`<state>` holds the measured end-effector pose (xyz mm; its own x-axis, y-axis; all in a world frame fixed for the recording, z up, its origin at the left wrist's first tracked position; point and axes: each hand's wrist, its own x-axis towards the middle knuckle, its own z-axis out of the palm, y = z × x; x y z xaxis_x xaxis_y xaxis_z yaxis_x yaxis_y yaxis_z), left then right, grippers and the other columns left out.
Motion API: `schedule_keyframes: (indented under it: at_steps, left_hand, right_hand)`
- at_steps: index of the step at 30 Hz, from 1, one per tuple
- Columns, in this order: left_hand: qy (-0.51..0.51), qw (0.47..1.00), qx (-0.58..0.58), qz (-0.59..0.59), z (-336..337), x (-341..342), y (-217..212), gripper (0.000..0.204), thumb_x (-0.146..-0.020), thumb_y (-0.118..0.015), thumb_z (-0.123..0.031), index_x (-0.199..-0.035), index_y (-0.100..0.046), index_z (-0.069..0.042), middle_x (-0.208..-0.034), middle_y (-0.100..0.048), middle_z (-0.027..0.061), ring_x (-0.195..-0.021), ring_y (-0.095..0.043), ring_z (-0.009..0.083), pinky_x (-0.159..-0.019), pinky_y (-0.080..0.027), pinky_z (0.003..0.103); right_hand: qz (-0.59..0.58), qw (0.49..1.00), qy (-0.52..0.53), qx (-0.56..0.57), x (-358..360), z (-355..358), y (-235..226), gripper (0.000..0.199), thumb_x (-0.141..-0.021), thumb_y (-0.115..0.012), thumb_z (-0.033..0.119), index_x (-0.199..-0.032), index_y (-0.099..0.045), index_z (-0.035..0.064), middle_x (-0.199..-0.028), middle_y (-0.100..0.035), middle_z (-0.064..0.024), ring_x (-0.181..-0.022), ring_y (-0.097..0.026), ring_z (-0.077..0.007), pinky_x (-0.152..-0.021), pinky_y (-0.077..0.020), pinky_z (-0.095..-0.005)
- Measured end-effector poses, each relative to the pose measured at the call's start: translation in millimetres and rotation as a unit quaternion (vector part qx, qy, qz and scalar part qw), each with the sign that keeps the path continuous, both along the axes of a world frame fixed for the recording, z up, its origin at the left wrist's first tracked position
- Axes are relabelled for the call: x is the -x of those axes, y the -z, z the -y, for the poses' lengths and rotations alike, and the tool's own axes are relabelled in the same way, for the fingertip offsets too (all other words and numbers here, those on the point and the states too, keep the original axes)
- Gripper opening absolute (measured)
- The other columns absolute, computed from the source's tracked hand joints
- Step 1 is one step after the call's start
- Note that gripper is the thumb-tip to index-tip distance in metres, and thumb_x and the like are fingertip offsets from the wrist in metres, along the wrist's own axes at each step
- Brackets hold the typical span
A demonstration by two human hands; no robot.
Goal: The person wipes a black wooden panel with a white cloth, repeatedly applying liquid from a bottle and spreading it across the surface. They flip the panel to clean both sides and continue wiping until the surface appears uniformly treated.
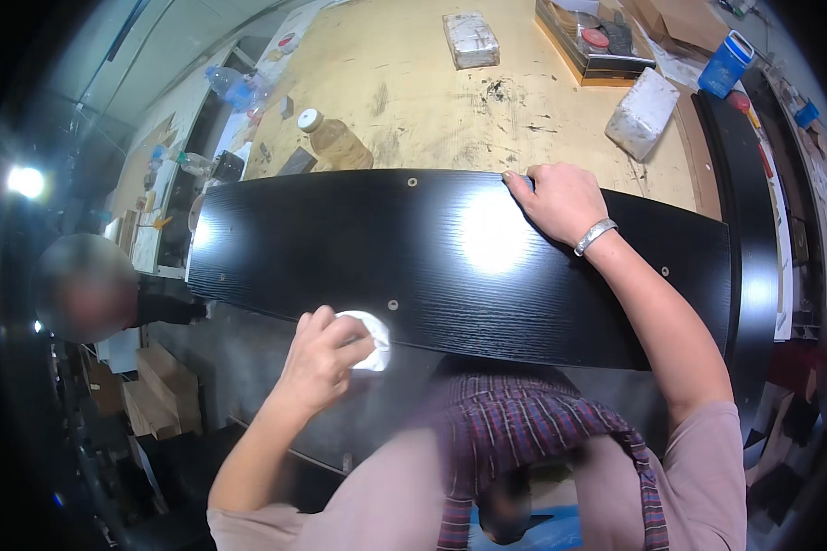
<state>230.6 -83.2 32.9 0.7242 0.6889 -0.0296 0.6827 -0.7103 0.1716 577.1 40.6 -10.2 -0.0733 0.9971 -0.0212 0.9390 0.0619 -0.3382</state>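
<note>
A long black wood-grain panel [331, 239] lies across the near side of the worktable, with several small round metal fittings set in its face. My left hand [326, 356] is closed on a white cloth [370, 342] at the panel's near edge, left of the middle. The cloth is partly hidden by the fingers. My right hand [565, 204] grips the panel's far edge, right of the middle, with the thumb on the black face and the fingers over the edge. A bright glare spot covers the surface beside the right hand.
Behind the panel on the yellowish worktable [413, 101] stand a bottle of amber liquid [337, 142] and two wrapped white blocks [471, 41]. An open box [597, 41] and a blue container [726, 64] are at the far right. Another black board [753, 248] runs along the right. A person [87, 289] is at the left.
</note>
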Motion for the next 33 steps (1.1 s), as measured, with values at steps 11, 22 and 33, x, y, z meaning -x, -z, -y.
schedule_keyframes:
  at_steps: [11,22,33]
  left_hand:
    - [-0.246,0.955,-0.044,0.158,7,28,14,0.024,-0.068,-0.070,0.007,-0.089,-0.074,-0.003,-0.092,-0.065,0.0085,-0.087,-0.062,0.0295,-0.078,-0.050,0.039]
    - [-0.289,0.921,0.145,0.218,-2,-48,12,0.040,-0.071,-0.081,-0.003,-0.100,-0.054,-0.002,-0.101,-0.051,0.0108,-0.092,-0.055,0.0256,-0.085,-0.046,0.034]
    - [-0.299,0.910,0.184,0.220,-4,-53,13,0.043,-0.069,-0.082,0.000,-0.103,-0.055,-0.002,-0.101,-0.050,0.0094,-0.096,-0.056,0.0236,-0.092,-0.045,0.034]
  right_hand:
    - [-0.003,1.000,0.000,0.000,2,0,1,0.061,-0.099,-0.047,0.051,-0.079,-0.074,0.0006,-0.071,-0.068,-0.0229,-0.073,-0.069,-0.0395,-0.073,-0.0549,-0.0472]
    - [0.001,1.000,-0.001,-0.013,1,1,6,0.060,-0.098,-0.048,0.049,-0.078,-0.074,-0.0014,-0.070,-0.068,-0.0242,-0.072,-0.069,-0.0397,-0.073,-0.0548,-0.0479]
    - [-0.016,1.000,0.002,-0.012,0,0,5,0.060,-0.099,-0.050,0.050,-0.077,-0.075,-0.0003,-0.069,-0.067,-0.0248,-0.071,-0.068,-0.0414,-0.075,-0.0548,-0.0484]
